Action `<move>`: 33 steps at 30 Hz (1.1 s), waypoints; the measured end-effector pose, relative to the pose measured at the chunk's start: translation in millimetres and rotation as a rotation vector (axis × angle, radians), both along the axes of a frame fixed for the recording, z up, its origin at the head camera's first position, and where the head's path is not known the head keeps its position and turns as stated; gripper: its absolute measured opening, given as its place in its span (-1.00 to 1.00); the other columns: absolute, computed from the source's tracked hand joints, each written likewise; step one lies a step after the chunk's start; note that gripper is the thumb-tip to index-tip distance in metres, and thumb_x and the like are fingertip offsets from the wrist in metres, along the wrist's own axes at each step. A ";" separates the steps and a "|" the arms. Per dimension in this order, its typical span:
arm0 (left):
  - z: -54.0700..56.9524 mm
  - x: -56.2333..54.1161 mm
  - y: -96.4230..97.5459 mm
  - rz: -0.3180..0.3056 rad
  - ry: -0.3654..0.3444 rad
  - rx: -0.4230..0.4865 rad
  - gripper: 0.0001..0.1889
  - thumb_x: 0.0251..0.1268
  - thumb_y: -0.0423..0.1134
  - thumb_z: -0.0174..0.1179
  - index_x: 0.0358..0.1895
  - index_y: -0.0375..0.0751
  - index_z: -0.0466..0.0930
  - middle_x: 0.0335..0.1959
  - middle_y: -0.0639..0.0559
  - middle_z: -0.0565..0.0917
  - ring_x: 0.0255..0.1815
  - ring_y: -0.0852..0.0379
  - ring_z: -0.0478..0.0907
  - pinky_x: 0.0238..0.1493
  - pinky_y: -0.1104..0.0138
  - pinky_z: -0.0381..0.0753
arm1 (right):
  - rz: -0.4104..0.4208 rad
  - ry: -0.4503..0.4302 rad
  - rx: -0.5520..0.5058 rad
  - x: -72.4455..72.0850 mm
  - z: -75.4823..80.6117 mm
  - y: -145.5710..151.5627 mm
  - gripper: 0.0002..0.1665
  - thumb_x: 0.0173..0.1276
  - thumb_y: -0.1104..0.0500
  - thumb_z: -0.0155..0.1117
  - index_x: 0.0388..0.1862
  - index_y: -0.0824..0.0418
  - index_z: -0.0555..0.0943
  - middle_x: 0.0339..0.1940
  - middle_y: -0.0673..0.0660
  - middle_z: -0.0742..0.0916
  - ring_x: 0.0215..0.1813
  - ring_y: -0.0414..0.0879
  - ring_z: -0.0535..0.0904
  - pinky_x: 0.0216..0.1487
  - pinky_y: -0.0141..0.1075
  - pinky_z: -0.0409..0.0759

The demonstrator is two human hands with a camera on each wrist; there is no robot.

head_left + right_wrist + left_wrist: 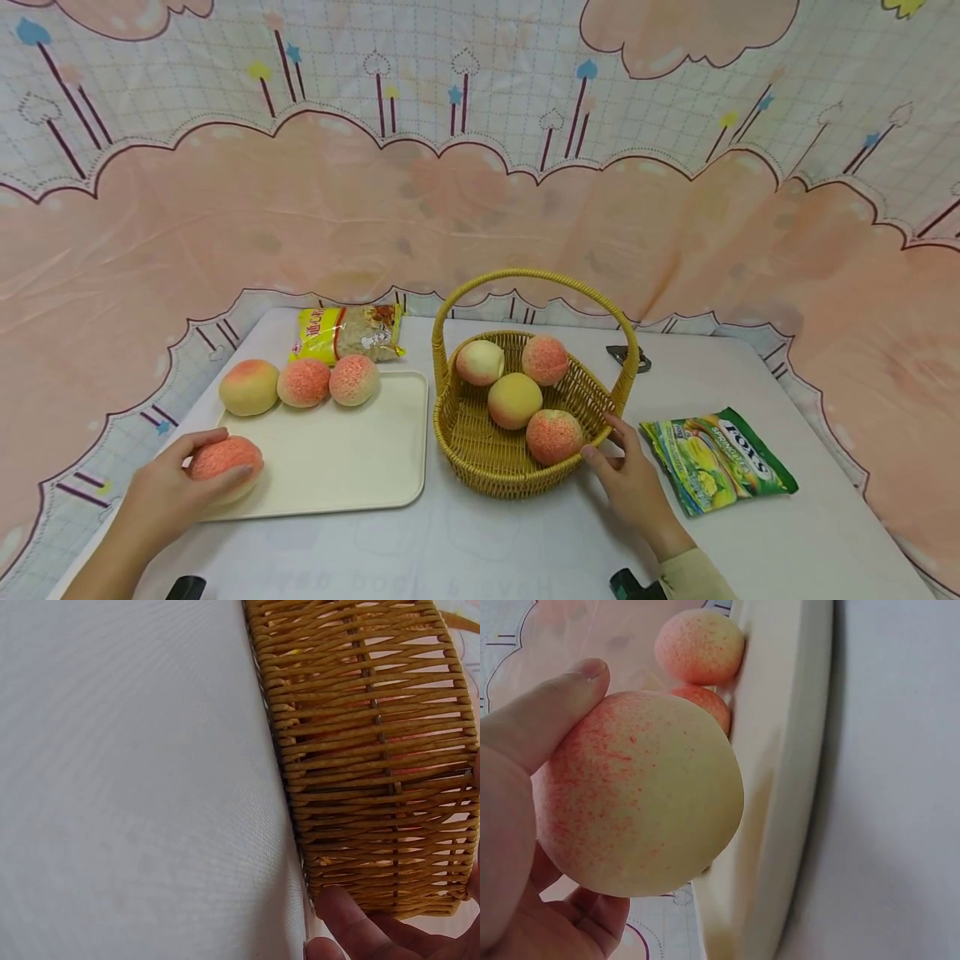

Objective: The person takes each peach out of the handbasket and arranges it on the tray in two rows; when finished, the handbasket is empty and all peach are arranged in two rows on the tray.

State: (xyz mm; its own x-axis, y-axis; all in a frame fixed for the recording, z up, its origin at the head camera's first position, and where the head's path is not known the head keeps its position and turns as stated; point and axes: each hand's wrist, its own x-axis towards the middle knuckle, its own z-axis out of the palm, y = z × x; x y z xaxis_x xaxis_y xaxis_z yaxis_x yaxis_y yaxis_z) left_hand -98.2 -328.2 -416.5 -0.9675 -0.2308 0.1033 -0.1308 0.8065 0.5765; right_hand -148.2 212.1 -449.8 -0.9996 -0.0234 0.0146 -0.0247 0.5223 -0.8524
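Note:
My left hand (168,487) grips a red and cream peach (228,467) at the tray's near left corner. In the left wrist view, the thumb lies along one side of this peach (649,795) and curled fingers show beneath it. Along the back left of the cream tray (345,462) sit three more peaches, one of them a larger yellow one (249,387). My right hand (633,479) holds the right side of the yellow wicker basket (487,483) at its rim. Several peaches, including a yellowish one (515,401), lie inside the basket. Its woven wall (375,765) fills much of the right wrist view.
A yellow snack bag (348,333) lies behind the tray. To the right of the basket is a green Fox's candy bag (720,461), with a small dark object (628,358) farther back. The basket's tall handle (536,273) arches upward. A patterned cloth (480,217) hangs behind the table.

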 end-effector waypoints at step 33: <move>-13.5 13.4 -34.8 0.011 -0.010 -0.018 -0.21 0.21 0.11 0.40 0.28 -0.46 0.38 0.16 -0.64 0.43 0.07 -0.52 0.41 -0.04 -0.25 0.39 | -0.009 -0.002 -0.003 1.8 0.8 -1.4 -0.19 0.53 -0.09 0.17 0.58 0.11 0.08 0.45 0.53 0.32 0.12 0.24 0.61 -0.27 -0.22 0.65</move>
